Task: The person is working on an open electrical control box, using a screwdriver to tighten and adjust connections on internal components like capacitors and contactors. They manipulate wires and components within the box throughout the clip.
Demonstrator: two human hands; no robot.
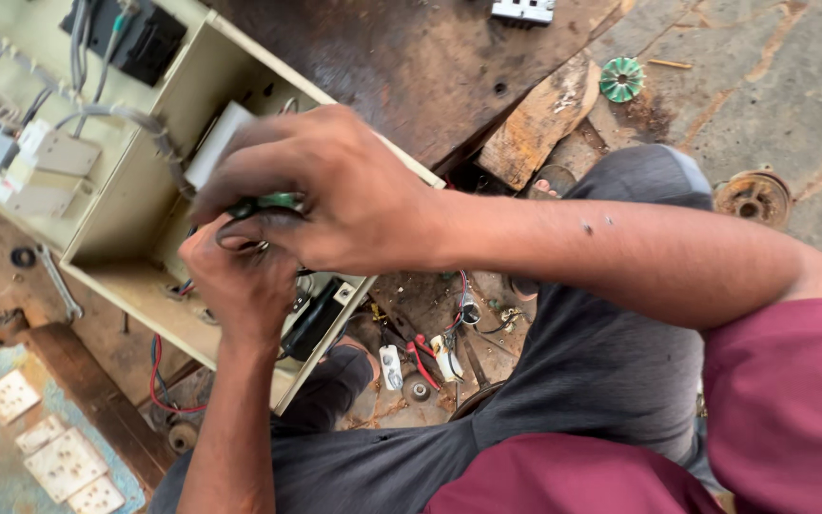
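My right hand (335, 186) is closed around a green-handled tool (273, 202), probably a screwdriver, over the side wall of a cream metal electrical box (140, 190). My left hand (240, 281) sits just beneath it, fingers curled against the tool's lower end at the box wall; what it pinches is hidden. A white rectangular part (213, 143) shows behind my right knuckles. Inside the box are grey cables (116, 114), black breakers (140, 38) and white terminal blocks (49, 157).
A spanner (57, 281) lies on the wooden bench left of the box. White socket plates (49, 447) rest at lower left. Red wires (156, 381), small parts and pliers litter the floor by my knees. A wood block (539, 119), green disc (621, 79) and rusty pulley (752, 197) lie beyond.
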